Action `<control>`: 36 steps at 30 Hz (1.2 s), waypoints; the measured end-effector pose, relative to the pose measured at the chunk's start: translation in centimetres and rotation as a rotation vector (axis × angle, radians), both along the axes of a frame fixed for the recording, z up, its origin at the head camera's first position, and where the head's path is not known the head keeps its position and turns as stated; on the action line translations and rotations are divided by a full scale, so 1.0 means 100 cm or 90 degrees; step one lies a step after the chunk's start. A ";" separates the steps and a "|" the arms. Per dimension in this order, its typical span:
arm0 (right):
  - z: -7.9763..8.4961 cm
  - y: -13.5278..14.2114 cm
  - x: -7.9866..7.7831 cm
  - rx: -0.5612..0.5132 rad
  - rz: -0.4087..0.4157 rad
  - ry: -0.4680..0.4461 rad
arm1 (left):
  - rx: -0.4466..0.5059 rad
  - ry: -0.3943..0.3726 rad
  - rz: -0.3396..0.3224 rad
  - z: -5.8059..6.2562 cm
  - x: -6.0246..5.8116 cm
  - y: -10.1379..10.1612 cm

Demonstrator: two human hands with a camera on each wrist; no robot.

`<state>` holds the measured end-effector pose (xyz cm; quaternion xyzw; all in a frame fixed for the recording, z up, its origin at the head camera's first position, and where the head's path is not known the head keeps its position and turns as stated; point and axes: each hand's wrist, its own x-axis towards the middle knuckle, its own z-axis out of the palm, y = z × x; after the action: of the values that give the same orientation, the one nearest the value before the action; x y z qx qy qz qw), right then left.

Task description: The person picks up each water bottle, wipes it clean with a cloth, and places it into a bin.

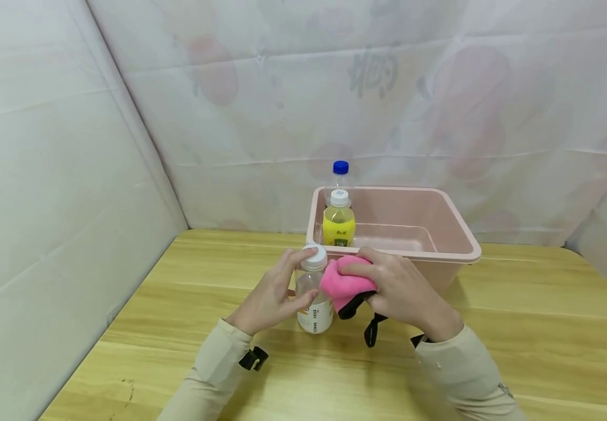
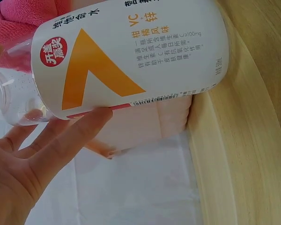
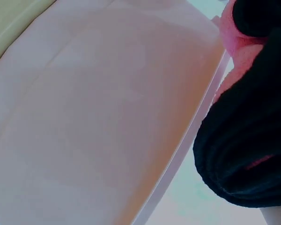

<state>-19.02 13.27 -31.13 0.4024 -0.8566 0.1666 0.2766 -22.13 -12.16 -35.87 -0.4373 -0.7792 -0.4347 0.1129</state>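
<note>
A clear plastic bottle (image 1: 315,313) with a white cap and a white label stands upright in front of the tub. My left hand (image 1: 282,289) holds its upper part, index finger on the cap and thumb across the near side. The left wrist view shows the orange mark on the bottle's label (image 2: 145,61), with fingers (image 2: 70,140) along the bottle's side. Bunched in my right hand (image 1: 400,289) is a pink cloth (image 1: 348,280) with black edging and a hanging loop, close beside the bottle's neck. In the right wrist view the cloth's black edging (image 3: 243,140) hides most of that hand.
Behind the hands, a pink plastic tub (image 1: 419,255) sits on the wooden table (image 1: 177,327). At its left end stand a bottle with a yellow label (image 1: 339,225) and a blue-capped bottle (image 1: 341,168). A pale printed curtain (image 1: 261,134) hangs behind the table.
</note>
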 end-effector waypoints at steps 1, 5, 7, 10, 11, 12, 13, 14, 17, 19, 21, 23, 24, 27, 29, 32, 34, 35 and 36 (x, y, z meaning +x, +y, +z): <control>0.000 0.001 0.000 0.000 0.002 -0.002 | 0.001 0.000 0.000 0.000 0.000 0.000; -0.001 0.004 -0.001 -0.005 0.005 -0.006 | 0.001 0.024 0.007 0.000 0.001 0.001; -0.001 0.007 -0.001 -0.015 0.007 -0.006 | 0.002 0.042 0.013 0.001 0.001 0.003; 0.001 0.011 -0.002 -0.037 0.019 0.007 | 0.008 0.064 0.030 0.001 0.002 0.007; 0.001 0.012 -0.002 -0.044 0.024 0.015 | 0.011 0.069 0.038 0.001 0.002 0.008; 0.002 0.013 -0.003 -0.051 0.028 0.024 | 0.014 0.072 0.045 0.001 0.003 0.009; 0.002 0.013 -0.004 -0.057 0.032 0.035 | 0.015 0.074 0.053 0.001 0.003 0.009; 0.003 0.014 -0.004 -0.064 0.034 0.043 | 0.016 0.076 0.059 0.001 0.003 0.009; 0.004 0.014 -0.006 -0.092 0.035 0.060 | 0.019 0.078 0.050 0.000 0.002 0.007; 0.004 0.014 -0.006 -0.115 0.039 0.068 | 0.024 0.072 0.035 0.000 0.001 0.004; 0.004 0.013 -0.007 -0.139 0.040 0.069 | 0.028 0.063 0.013 0.001 -0.001 0.002; 0.003 0.012 -0.007 -0.158 0.038 0.063 | 0.028 0.051 -0.001 0.003 -0.002 -0.001; 0.002 0.011 -0.007 -0.164 0.033 0.054 | 0.029 0.042 -0.008 0.004 -0.002 -0.002; -0.002 0.007 -0.006 -0.165 0.015 0.022 | 0.024 0.017 -0.024 0.005 -0.002 -0.004; -0.005 0.004 -0.005 -0.149 0.004 0.002 | 0.019 0.005 -0.024 0.006 -0.001 -0.005; -0.007 0.002 -0.004 -0.119 -0.001 -0.022 | 0.011 -0.009 -0.023 0.007 0.000 -0.006; -0.007 0.001 -0.002 -0.098 -0.001 -0.033 | 0.006 -0.014 -0.024 0.007 0.001 -0.007; -0.008 0.001 -0.002 -0.091 0.001 -0.038 | 0.005 -0.016 -0.025 0.008 0.001 -0.007; -0.007 0.001 -0.002 -0.086 0.003 -0.041 | 0.005 -0.019 -0.028 0.008 0.001 -0.007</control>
<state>-19.19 13.35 -31.88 0.3792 -0.8509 0.2378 0.2749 -21.99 -12.89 -35.05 -0.4472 -0.7693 -0.4467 0.0931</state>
